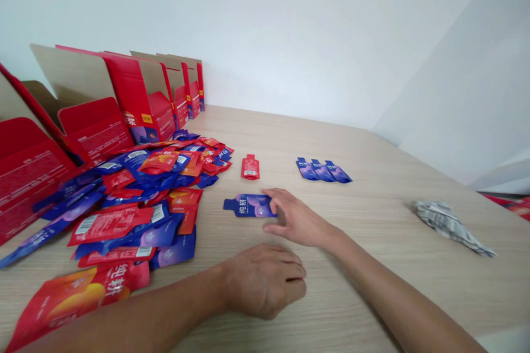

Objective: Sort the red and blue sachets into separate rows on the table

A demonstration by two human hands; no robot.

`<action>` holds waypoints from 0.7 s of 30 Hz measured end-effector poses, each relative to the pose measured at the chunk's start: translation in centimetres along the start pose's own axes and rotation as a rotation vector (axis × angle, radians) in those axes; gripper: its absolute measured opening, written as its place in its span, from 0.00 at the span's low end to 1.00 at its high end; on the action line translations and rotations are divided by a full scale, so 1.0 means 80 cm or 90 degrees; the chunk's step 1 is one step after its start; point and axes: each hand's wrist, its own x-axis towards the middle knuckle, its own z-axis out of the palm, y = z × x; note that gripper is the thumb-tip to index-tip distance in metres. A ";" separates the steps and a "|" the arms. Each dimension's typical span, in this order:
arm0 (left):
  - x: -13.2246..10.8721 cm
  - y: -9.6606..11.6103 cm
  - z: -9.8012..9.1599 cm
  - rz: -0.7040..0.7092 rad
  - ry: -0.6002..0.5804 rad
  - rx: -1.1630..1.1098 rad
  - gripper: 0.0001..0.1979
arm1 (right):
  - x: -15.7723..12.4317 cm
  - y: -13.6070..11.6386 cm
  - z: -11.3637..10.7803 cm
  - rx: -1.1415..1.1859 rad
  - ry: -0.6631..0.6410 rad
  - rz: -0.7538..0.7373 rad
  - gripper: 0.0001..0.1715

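My right hand [295, 219] reaches across the wooden table [372, 265] and pinches the near end of a blue pouch [248, 205] that lies flat. My left hand [265, 279] rests knuckles up on the table just in front of it, fingers curled under, with nothing visible in it. A single red pouch [250, 167] lies beyond the blue one. Three blue pouches [323, 170] lie side by side further right. A big heap of red and blue pouches [141, 198] spreads over the left of the table.
Open red cardboard boxes [124, 105] stand in a row along the left edge and back wall. A crumpled silver wrapper [449, 224] lies at the right. White walls close the table at the back and right.
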 end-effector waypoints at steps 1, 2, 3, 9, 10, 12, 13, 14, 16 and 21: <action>0.000 0.000 -0.001 -0.001 0.001 -0.010 0.06 | 0.005 0.003 0.002 0.007 -0.016 -0.007 0.20; 0.000 0.000 -0.001 0.001 0.001 -0.021 0.06 | 0.010 0.006 0.004 0.013 -0.022 -0.007 0.19; 0.000 0.000 -0.001 0.002 0.002 -0.030 0.06 | 0.014 0.009 0.005 0.016 -0.021 -0.006 0.19; 0.000 0.000 -0.003 -0.010 0.010 -0.043 0.06 | 0.016 0.016 -0.001 -0.042 0.017 -0.048 0.19; 0.000 0.000 -0.003 -0.012 0.009 -0.042 0.06 | 0.013 0.020 -0.007 -0.053 0.046 -0.058 0.17; 0.000 0.000 -0.003 -0.020 0.008 -0.040 0.05 | 0.007 0.036 -0.027 -0.078 0.133 -0.068 0.13; 0.000 0.000 -0.002 -0.025 0.007 -0.040 0.05 | 0.003 0.049 -0.042 -0.095 0.187 -0.056 0.12; 0.000 0.000 -0.002 -0.029 0.005 -0.042 0.05 | 0.000 0.066 -0.059 -0.114 0.247 -0.026 0.12; 0.001 0.000 -0.002 -0.036 0.005 -0.051 0.04 | -0.010 0.108 -0.098 -0.165 0.371 0.121 0.15; 0.007 -0.001 -0.008 -0.053 -0.002 -0.081 0.06 | -0.048 0.218 -0.164 -0.230 0.540 0.600 0.17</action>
